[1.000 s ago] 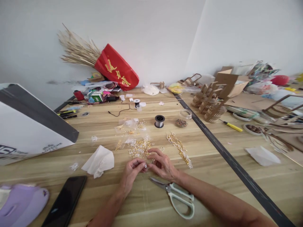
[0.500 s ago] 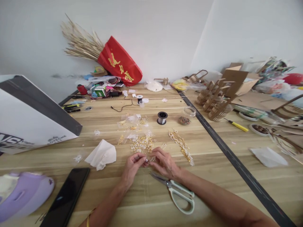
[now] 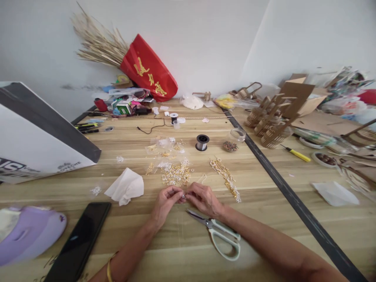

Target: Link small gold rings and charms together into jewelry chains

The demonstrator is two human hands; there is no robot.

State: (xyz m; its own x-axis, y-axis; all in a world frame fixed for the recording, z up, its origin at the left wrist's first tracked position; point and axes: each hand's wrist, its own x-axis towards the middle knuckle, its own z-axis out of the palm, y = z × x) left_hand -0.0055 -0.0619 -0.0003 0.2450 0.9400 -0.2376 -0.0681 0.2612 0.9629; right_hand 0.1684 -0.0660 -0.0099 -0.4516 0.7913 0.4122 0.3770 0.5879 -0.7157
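My left hand (image 3: 166, 201) is closed in a pinch on a small silvery metal piece (image 3: 183, 196), too small to name more exactly. My right hand (image 3: 203, 199) meets it from the other side, thumb and fingers pressed together at the same piece. Just beyond the fingertips lies a pile of gold and silver jewelry findings (image 3: 176, 174). A thin pin-like loop (image 3: 202, 178) rests behind my right hand, and gold and silver chains (image 3: 225, 178) lie to its right. Scissors with pale green handles (image 3: 216, 233) sit below my right wrist.
Farther back stand a spool of wire (image 3: 201, 143) and an open jar of beads (image 3: 230, 146). To the left are a crumpled tissue (image 3: 125, 187), a black phone (image 3: 79, 241), a purple device (image 3: 32, 235) and a white box (image 3: 44, 145). Small woven baskets (image 3: 272, 135) stand at right.
My right hand's fingers have closed in towards the left fingertips, and the small chain-like bit seen at them is now hidden. The view has shifted slightly. The scissors have stayed put.
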